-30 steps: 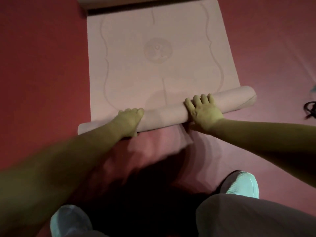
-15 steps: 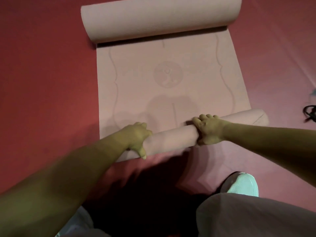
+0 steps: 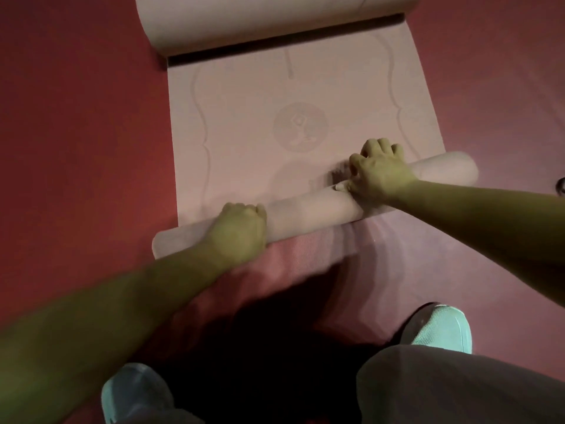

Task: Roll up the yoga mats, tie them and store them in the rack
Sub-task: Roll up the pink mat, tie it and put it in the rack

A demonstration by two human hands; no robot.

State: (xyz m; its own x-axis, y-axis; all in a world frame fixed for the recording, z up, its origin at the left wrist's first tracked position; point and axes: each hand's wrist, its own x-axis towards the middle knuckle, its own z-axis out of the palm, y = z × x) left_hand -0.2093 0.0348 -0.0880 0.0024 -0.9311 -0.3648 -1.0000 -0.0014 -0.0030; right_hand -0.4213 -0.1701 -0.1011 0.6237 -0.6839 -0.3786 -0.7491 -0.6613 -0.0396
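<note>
A pale pink yoga mat (image 3: 244, 123) lies on the red floor, with a faint round emblem and wavy lines on it. Its near end is wound into a slim roll (image 3: 308, 209) that runs from lower left to upper right. My left hand (image 3: 237, 232) grips the roll near its left end, fingers curled over the top. My right hand (image 3: 379, 174) grips it further right, fingers curled over the far side. The mat's far end stands curled up in a thick roll (image 3: 269, 19) at the top of the view.
Red floor (image 3: 76, 133) lies on both sides of the mat. My two light shoes (image 3: 440, 328) and grey trouser legs are at the bottom. A small dark object (image 3: 561, 186) lies at the right edge.
The near roll has moved forward along the mat, closer to the round emblem, and has grown thicker. Both hands shifted forward with it and re-gripped over its top.
</note>
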